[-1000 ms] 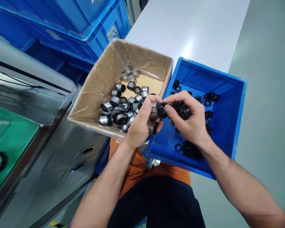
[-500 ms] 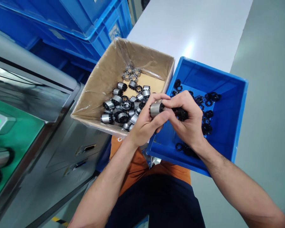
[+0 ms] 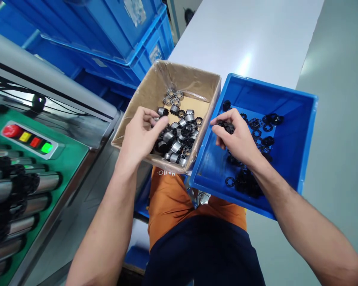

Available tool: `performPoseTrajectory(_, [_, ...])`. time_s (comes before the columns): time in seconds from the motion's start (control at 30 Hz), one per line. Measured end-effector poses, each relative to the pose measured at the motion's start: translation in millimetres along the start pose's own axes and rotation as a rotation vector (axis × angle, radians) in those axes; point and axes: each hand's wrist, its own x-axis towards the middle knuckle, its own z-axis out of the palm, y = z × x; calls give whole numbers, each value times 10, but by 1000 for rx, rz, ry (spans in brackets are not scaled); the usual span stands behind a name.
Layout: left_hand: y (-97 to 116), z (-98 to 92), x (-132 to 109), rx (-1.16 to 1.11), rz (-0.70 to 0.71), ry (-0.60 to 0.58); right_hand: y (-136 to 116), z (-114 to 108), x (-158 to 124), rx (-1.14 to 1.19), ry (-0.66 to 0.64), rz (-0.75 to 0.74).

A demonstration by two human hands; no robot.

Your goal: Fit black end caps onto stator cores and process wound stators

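The right hand point(image 3: 241, 137) grips black rings point(image 3: 226, 126) over the blue bin point(image 3: 210, 169); metal cylinders point(image 3: 176, 147) lie boxed at three o'clock from the left hand point(image 3: 141, 137), its grip unclear. White table point(image 3: 256, 35), twelve o'clock; crates point(image 3: 107, 29), eleven.

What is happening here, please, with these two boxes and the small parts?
A person is working with both hands over two containers. The right hand holds some small black parts above the blue bin, where more black rings lie loose. The left hand is at the plastic-lined box, over a pile of metal parts with black ends; whether its fingers grip one is unclear. At one side, metal cylinders lie on a green surface.
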Motion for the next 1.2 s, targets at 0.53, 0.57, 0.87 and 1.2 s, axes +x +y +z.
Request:
performPoseTrajectory(0.53, [354,992,-467,-856,-310,-212,-372,-2,-36,515,-260,206])
performPoseTrajectory(0.57, [361,986,-485,-866,-282,-218,-370,3,-47,509,-255,189])
performPoseTrajectory(0.87, [284,959,-575,-910,-132,-334,-184,187,-117,178,-24,-282])
performPoseTrajectory(1.2, [211,990,-603,-877,-69,-304,-141,146,-147,-204,-52,-594])
